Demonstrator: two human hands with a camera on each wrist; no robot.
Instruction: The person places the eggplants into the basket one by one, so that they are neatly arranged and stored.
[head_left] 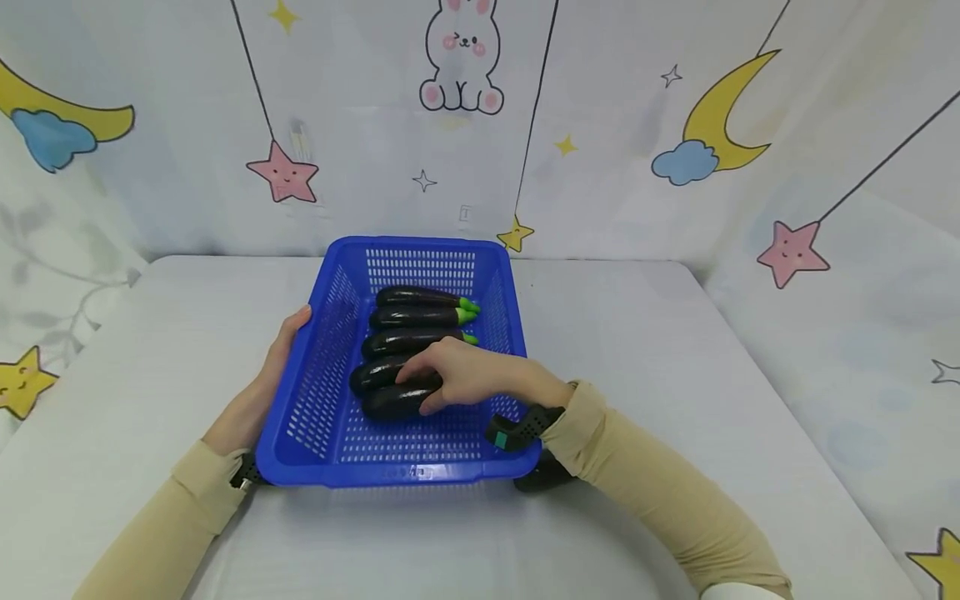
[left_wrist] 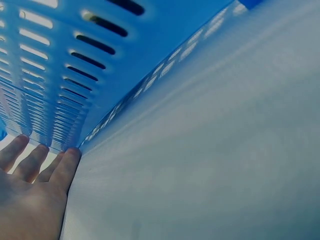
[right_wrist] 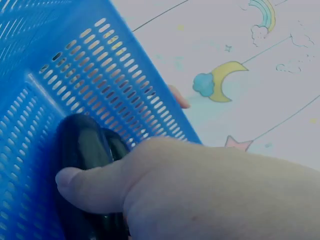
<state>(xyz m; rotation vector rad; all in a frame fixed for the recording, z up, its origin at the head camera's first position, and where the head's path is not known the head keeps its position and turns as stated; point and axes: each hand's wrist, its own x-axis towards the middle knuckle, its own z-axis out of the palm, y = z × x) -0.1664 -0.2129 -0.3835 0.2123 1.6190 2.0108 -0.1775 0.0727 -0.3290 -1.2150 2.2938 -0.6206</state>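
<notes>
A blue plastic basket [head_left: 397,473] with slotted walls sits on the white table. Several dark eggplants lie side by side in it, green stems toward the right. My right hand [head_left: 468,371] reaches over the basket's right side and grips the nearest eggplant [head_left: 393,403], thumb on its near side; the right wrist view shows the thumb [right_wrist: 92,187] across its dark skin. Just behind it lies another eggplant [head_left: 371,375], partly covered by my fingers. My left hand [head_left: 262,375] is at the basket's left outer wall, its extended fingers [left_wrist: 65,172] against the slotted side.
Outside the basket, a dark glossy object [head_left: 546,473] on the table is partly hidden under my right forearm. The white tabletop [head_left: 622,333] stretches to both sides. A pale curtain [head_left: 600,108] with stars, moons and a rabbit hangs behind.
</notes>
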